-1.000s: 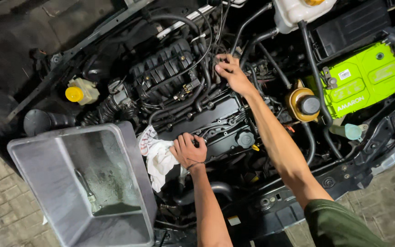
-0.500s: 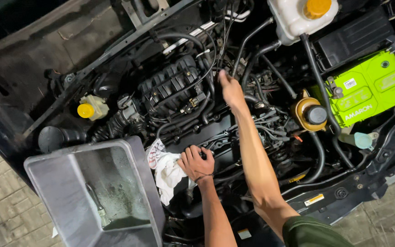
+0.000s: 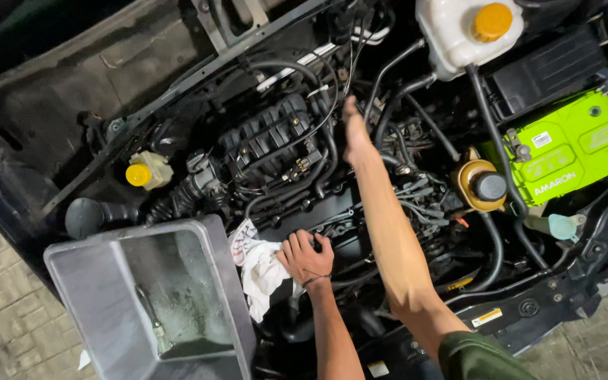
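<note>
Risk sat mostly with my right hand (image 3: 353,134), which reached deep between the hoses (image 3: 395,105) and wires (image 3: 332,119) behind the black manifold (image 3: 269,144); its fingers were buried among them, so I could not tell how far it was open or whether it held anything. Pulling back carelessly could, I judged, snag a wire or tug a connector loose — the gaps there were tight. My left hand (image 3: 306,257) was curled shut over a dark cap (image 3: 316,243) on the engine cover (image 3: 332,218), knuckles up, with the white rag (image 3: 262,271) bunched just beside and under it. If the grip slipped, I thought the rag might drop into the dark gap below the cover, where it would be hard to fish out. The grey tray (image 3: 212,281) stood close on the left, its wall touching the rag; a small tool (image 3: 150,320) lay in its dirty bottom, and an elbow knock could tip it. Around me were the yellow-capped reservoir (image 3: 146,172) near the ribbed intake hose (image 3: 177,200), the white coolant tank (image 3: 459,32) with its orange cap at the top, the brass-coloured filler (image 3: 480,184) with a black cap, and the bright green battery (image 3: 571,144) at the right. My right forearm (image 3: 388,232) crossed over the cover and hid some of what lay under it — and the thick hoses by the filler crowded any path to that side.
</note>
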